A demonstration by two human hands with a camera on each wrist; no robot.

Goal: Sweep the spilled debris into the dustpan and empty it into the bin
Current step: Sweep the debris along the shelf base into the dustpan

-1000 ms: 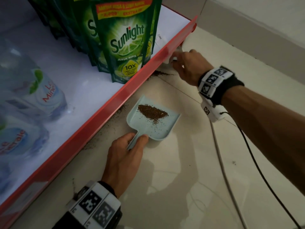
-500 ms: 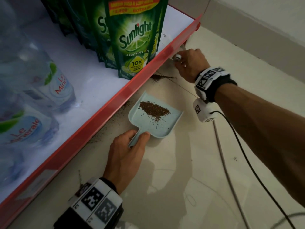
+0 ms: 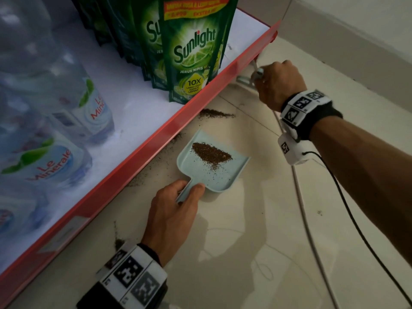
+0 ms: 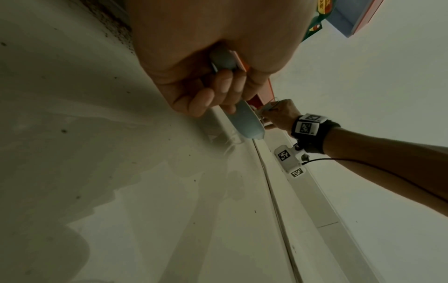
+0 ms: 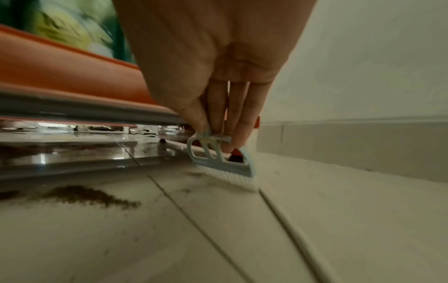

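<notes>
Your right hand has shifted farther along shelf edge since a second ago; dustpan unmoved. Nearest you: left hand, grip wrapped round handle of pale blue dustpan, flat on floor, brown debris pile inside. Beyond pan: loose debris streak beside red shelf edge. Farthest: right grip pinching small brush, bristles touching floor.
</notes>
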